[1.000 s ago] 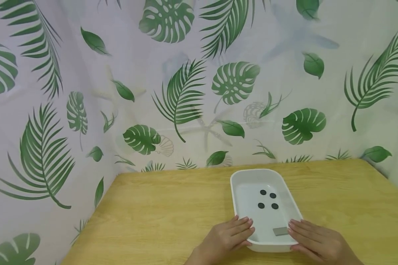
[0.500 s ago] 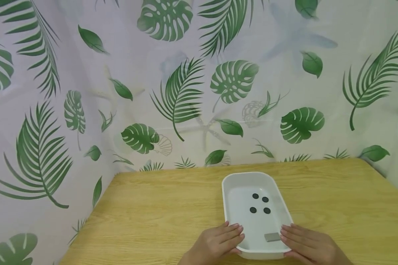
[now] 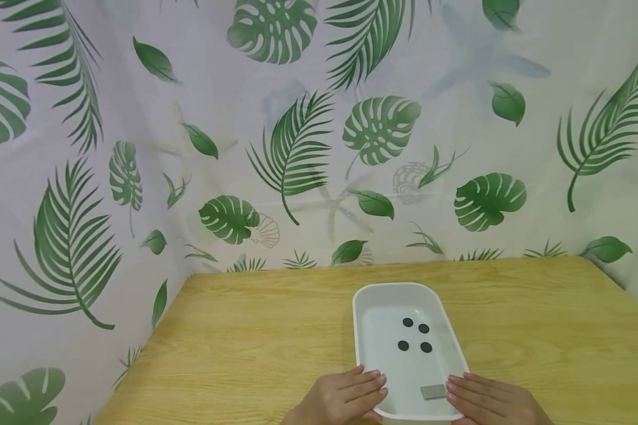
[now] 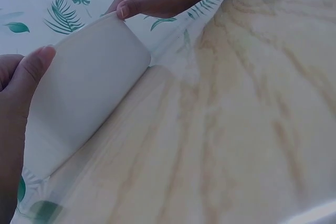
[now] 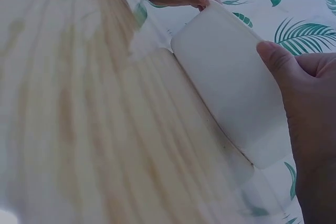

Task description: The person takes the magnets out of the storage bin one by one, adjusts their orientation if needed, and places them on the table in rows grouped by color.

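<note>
A white rectangular tray [image 3: 404,373] with rounded corners sits low on the table in the head view. My left hand [image 3: 342,398] grips its near left side, fingers over the rim and thumb on the outside. The near right side is held the same way by my right hand [image 3: 489,400]. Several small black discs [image 3: 426,347] lie on the tray floor towards the far end. A thin grey rectangular piece [image 3: 433,392] lies close to the right fingertips. Both wrist views show the tray's outer end wall [image 4: 89,87] between the two thumbs, its bottom edge along the table.
The wood-grain table [image 3: 255,342] extends to both sides of the tray. Behind it and along the left hangs a white cloth [image 3: 319,177] printed with green leaves.
Both hands and the tray have moved left and towards me. The discs and the grey piece have travelled with the tray, keeping their arrangement.
</note>
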`<state>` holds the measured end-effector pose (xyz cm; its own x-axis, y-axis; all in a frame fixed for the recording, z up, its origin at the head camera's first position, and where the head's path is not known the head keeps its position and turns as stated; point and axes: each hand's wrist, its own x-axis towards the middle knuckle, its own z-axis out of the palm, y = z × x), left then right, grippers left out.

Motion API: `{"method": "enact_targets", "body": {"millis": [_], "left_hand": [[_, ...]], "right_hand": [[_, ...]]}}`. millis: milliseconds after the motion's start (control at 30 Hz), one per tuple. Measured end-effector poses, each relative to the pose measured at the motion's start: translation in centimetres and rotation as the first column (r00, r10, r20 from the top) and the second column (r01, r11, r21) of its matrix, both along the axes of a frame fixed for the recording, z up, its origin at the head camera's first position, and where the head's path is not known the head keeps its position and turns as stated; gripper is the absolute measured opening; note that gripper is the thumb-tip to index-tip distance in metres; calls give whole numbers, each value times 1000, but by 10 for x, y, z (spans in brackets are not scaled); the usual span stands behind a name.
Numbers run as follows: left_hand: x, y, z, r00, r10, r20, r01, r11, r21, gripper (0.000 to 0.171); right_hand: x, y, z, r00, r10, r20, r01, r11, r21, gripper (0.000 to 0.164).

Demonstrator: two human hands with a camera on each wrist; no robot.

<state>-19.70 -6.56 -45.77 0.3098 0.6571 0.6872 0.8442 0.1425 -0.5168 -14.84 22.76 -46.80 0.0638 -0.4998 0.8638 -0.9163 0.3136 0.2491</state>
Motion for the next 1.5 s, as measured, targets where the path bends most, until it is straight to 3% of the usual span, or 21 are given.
{"method": "enact_targets", "body": {"millis": [133, 367, 600, 800, 1067, 1300, 1400, 1500], "left_hand": [[1, -2, 1, 1000, 5, -15, -5, 1000, -8, 35], [0, -9, -11, 1000, 0, 9, 0, 999, -43, 29], [1, -14, -19, 1000, 0, 30, 2, 998, -67, 29], [0, -17, -17, 1000, 13, 0, -13, 996, -93, 28], [1, -20, -16, 1000, 1, 29, 2, 995, -101, 27], [-4, -18, -16, 999, -34, 13, 35, 996, -80, 28], [-5, -15, -10, 998, -63, 26, 64, 997, -51, 26], [-4, -11, 2, 987, -116, 108, 116, 993, 13, 28]], "right_hand": [[1, 2, -5, 1000, 6, 18, -7, 999, 35, 33], [1, 3, -7, 998, 46, 39, -49, 995, 84, 37], [-2, 5, -7, 995, 30, -93, -11, 981, 193, 40], [-3, 6, -10, 995, 23, -96, 1, 969, 247, 42], [-1, 3, -7, 998, 13, -58, 2, 968, 250, 43], [-3, 5, -3, 997, 51, -65, -34, 969, 246, 42], [-3, 6, -4, 997, 57, -43, -45, 970, 240, 41], [-5, 7, -4, 997, 60, -48, -47, 971, 235, 41]]}}
